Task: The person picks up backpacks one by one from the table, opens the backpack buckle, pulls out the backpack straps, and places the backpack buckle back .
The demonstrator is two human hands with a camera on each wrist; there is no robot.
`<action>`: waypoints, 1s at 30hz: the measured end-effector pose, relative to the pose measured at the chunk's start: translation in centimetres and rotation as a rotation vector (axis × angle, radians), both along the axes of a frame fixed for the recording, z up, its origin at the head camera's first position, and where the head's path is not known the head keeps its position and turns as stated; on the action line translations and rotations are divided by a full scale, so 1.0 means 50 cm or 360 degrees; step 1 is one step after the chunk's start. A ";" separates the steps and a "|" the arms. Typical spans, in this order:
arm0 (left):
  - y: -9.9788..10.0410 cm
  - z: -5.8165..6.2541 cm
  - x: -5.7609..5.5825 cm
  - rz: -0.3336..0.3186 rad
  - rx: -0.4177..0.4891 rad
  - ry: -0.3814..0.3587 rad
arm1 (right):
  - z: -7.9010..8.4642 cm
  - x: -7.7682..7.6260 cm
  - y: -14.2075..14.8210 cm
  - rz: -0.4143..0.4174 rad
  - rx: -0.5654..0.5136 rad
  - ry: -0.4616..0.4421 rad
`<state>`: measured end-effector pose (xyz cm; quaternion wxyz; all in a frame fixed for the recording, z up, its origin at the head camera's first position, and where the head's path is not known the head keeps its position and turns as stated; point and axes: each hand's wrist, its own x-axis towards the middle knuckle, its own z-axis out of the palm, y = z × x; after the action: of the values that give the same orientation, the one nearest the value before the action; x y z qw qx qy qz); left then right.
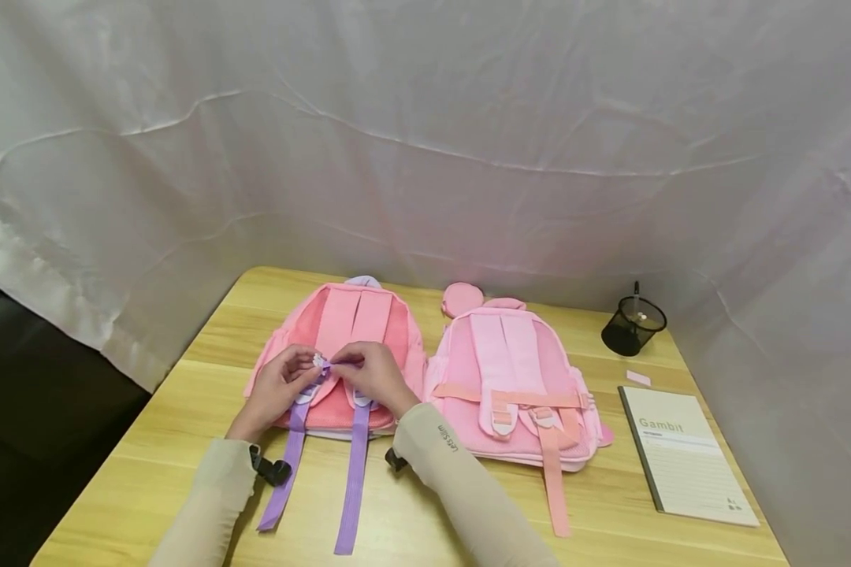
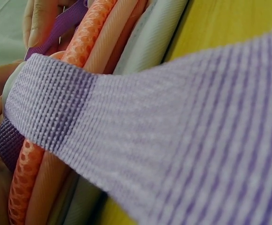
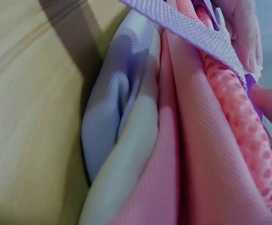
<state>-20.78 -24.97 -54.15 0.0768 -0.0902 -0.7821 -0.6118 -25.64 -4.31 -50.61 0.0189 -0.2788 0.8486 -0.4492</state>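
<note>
A coral pink backpack (image 1: 404, 346) lies on the table with its shoulder straps facing up. Over its back, my left hand (image 1: 275, 386) holds a small white piece (image 1: 318, 361), possibly a buckle, with purple webbing (image 1: 326, 367) at it. My right hand (image 1: 374, 372) pinches that webbing from the right side, close to the left fingertips. Two purple straps (image 1: 356, 480) hang from the bag toward the table's front. In the left wrist view, a purple strap (image 2: 173, 108) covers much of the hand. The right wrist view shows the fingertips meeting beside the bag's mesh back (image 3: 244, 126).
Right of the coral bag lies a light pink backpack (image 1: 457, 370) with an orange strap (image 1: 553, 488) trailing forward. Farther right are a black mesh pen holder (image 1: 620, 335), a small pink slip (image 1: 638, 379) and a notebook (image 1: 695, 465). Grey curtains (image 1: 425, 157) surround the wooden table (image 1: 149, 441).
</note>
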 end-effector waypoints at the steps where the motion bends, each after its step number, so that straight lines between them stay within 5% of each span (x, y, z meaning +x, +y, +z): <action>1: -0.001 0.000 0.000 0.0001 -0.0003 0.0001 | 0.001 0.000 0.000 -0.0001 -0.0009 -0.0010; 30: 0.000 0.000 -0.002 0.0045 -0.0077 -0.0056 | -0.008 -0.006 0.009 0.0005 -0.0031 -0.0072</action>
<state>-20.86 -24.95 -54.16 0.0695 -0.0704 -0.7990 -0.5931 -25.94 -3.88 -51.00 0.0362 -0.2700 0.8432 -0.4635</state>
